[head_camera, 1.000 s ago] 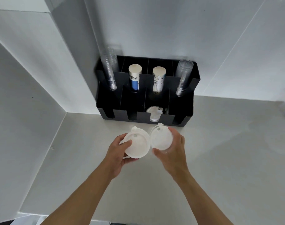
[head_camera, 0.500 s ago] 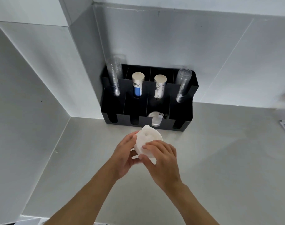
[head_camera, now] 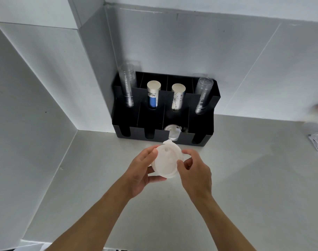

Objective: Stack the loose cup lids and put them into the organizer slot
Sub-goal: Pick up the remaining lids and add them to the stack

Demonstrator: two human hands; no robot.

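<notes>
At frame centre I see the lids (head_camera: 166, 161) stacked, held above the tabletop (head_camera: 245, 178); my left hand (head_camera: 142, 168) has its grip clamped on their left edge, the right hand (head_camera: 193, 169) pinches the right edge; the organizer (head_camera: 165, 109) stands just beyond.

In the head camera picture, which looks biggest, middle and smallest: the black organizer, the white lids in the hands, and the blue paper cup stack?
1. Black organizer, by far the biggest.
2. White lids, held by left hand and right hand.
3. Blue paper cup stack.
The lids are nearer the camera, so the order of the last two is unsure.
</notes>
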